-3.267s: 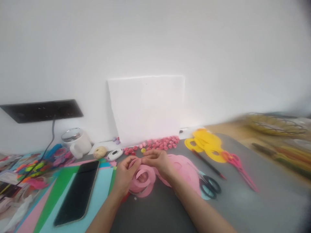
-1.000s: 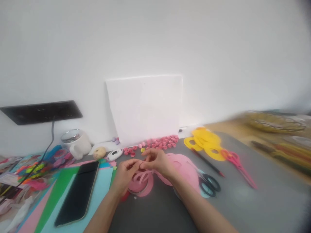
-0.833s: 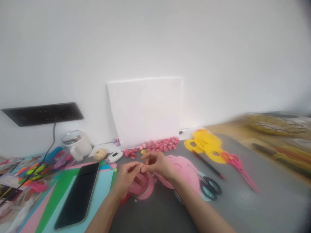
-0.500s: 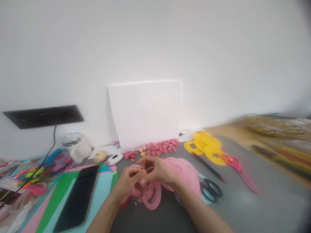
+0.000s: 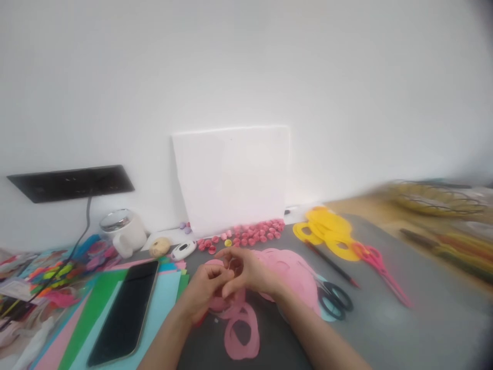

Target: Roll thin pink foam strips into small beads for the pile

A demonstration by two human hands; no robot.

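Note:
My left hand (image 5: 206, 288) and my right hand (image 5: 246, 272) meet above the grey mat, fingertips pinched together. Between them they grip the end of a pink paper spiral (image 5: 241, 347); the pinched part is hidden by my fingers. Its looped strip trails down toward me in an open ring. More pink paper cutouts (image 5: 296, 277) lie overlapped behind and beside my right wrist. Beyond my hands, many small rolled pink paper flowers (image 5: 254, 234) sit in a cluster, with one yellow rolled flower (image 5: 228, 243) among them.
Black-handled scissors (image 5: 335, 300), a pencil (image 5: 333, 264), pink scissors (image 5: 381, 272) and yellow paper cutouts (image 5: 327, 226) lie to the right. A phone (image 5: 125, 311) rests on coloured paper sheets (image 5: 79, 326) at left, near a white mug (image 5: 125, 234). A white board (image 5: 233, 177) leans on the wall.
The pink paper loop under my hands has dropped toward me and opened into a wider ring. Both hands stay in nearly the same place, still pinched together.

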